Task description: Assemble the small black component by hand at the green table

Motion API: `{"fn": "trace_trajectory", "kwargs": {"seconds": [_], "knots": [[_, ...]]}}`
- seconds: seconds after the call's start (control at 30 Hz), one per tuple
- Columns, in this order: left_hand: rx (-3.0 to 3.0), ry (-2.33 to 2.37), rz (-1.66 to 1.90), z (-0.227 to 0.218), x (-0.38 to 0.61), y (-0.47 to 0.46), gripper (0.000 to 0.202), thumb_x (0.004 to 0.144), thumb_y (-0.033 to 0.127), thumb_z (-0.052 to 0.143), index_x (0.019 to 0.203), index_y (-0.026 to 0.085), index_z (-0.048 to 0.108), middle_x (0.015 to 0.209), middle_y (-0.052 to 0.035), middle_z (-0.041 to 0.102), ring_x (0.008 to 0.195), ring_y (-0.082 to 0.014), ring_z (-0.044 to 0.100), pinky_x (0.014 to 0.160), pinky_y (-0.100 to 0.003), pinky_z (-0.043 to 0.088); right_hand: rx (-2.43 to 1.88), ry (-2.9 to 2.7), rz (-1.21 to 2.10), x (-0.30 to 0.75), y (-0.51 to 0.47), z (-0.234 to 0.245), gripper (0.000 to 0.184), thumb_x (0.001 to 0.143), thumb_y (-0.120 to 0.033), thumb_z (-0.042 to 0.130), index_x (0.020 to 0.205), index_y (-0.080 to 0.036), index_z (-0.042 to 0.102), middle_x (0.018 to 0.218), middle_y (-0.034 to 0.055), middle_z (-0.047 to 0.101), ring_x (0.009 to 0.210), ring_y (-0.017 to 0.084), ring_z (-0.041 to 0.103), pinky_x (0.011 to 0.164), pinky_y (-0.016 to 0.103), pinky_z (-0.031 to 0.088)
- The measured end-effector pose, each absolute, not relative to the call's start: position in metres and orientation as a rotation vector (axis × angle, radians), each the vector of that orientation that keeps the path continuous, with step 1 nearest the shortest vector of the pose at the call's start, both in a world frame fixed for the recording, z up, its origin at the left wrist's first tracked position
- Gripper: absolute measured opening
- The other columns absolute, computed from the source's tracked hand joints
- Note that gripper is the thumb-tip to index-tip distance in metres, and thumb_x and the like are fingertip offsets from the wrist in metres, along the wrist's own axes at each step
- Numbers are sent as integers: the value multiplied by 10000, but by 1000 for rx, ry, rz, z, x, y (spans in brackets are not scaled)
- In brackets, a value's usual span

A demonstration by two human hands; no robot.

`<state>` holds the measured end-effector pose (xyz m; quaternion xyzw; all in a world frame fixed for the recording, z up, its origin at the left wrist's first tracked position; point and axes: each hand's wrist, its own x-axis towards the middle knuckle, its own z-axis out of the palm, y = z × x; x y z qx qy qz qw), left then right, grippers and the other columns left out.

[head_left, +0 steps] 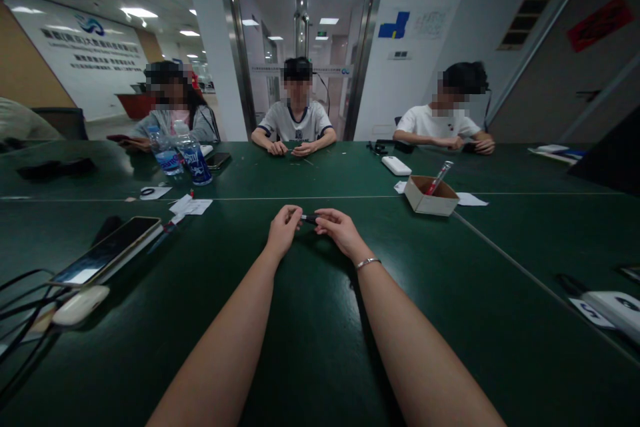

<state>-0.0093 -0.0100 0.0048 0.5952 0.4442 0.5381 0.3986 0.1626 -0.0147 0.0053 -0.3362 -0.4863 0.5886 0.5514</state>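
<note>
While the left hand (283, 232) pinches its silver end (305, 217), the right hand (342, 229) grips a small black object (311, 219).

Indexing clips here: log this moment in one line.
left hand: pinches silver tip | right hand: holds dark piece | box: on table, right
</note>
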Motion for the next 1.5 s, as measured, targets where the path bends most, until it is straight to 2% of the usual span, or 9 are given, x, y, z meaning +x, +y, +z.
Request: {"fn": "trace_trajectory", "kwargs": {"seconds": [0.13, 0.27, 0.43, 0.53, 0.67, 0.83, 1.27, 1.4, 1.5], "knots": [[1564, 1111, 1433, 6, -9, -10, 246, 764, 304, 627, 973, 174, 618, 970, -68, 644, 842, -165, 604, 710, -263, 478, -796, -1159, 1386, 163, -14, 5, 402, 597, -319, 851, 934, -168, 696, 716, 18, 671, 636, 139, 641, 604, 250, 530], [1503, 1177, 1306, 6, -9, -10, 267, 820, 394, 557, 932, 162, 629, 849, -63, 637, 691, -147, 585, 552, -231, 444, -799, -1163, 1387, 163, -15, 5, 404, 586, -317, 854, 928, -171, 697, 726, 13, 667, 638, 140, 642, 603, 251, 532], [1575, 1156, 1391, 2, -10, -9, 290, 765, 344, 616, 1005, 181, 631, 1022, -80, 620, 850, -167, 597, 564, -202, 460, -799, -1167, 1379, 163, -15, 5, 401, 593, -309, 849, 936, -168, 697, 746, 17, 667, 645, 135, 641, 609, 245, 529], [1500, 1192, 1297, 2, -9, -8, 304, 822, 403, 536, 997, 175, 634, 885, -70, 623, 703, -146, 578, 478, -193, 411, -807, -1174, 1368, 163, -15, 5, 400, 593, -316, 846, 934, -168, 697, 742, 16, 661, 643, 136, 636, 603, 249, 526], [1544, 1134, 1385, 2, -9, -7, 292, 778, 331, 591, 1027, 183, 632, 962, -72, 621, 777, -146, 589, 557, -201, 455, -809, -1176, 1366, 163, -16, 6, 397, 592, -316, 845, 931, -171, 697, 733, 11, 654, 647, 139, 636, 604, 252, 525], [1530, 1158, 1249, 3, -7, -10, 317, 845, 424, 503, 986, 169, 629, 648, -2, 546, 516, -105, 483, 460, -203, 365, -802, -1178, 1376, 163, -16, 7, 388, 592, -313, 845, 923, -174, 698, 732, 12, 655, 636, 136, 632, 597, 250, 522], [1606, 1154, 1281, 1, -9, -10, 271, 863, 311, 472, 1065, 202, 616, 791, -24, 587, 690, -147, 546, 629, -254, 432, -796, -1172, 1401, 163, -15, 6, 370, 611, -290, 838, 935, -176, 699, 747, 11, 663, 646, 128, 639, 611, 233, 523], [1700, 1163, 1393, 2, -9, -9, 305, 761, 172, 563, 1053, 209, 643, 1032, -59, 589, 882, -168, 567, 791, -286, 461, -798, -1161, 1406, 163, -14, 5, 372, 610, -286, 839, 934, -171, 698, 735, 11, 669, 640, 123, 641, 614, 221, 522], [1615, 1180, 1399, 3, -9, -8, 309, 755, 158, 568, 1052, 198, 644, 1058, -74, 588, 882, -174, 574, 760, -285, 476, -803, -1168, 1400, 163, -14, 3, 380, 618, -293, 836, 947, -163, 695, 732, 18, 675, 636, 123, 640, 612, 220, 521]]}}
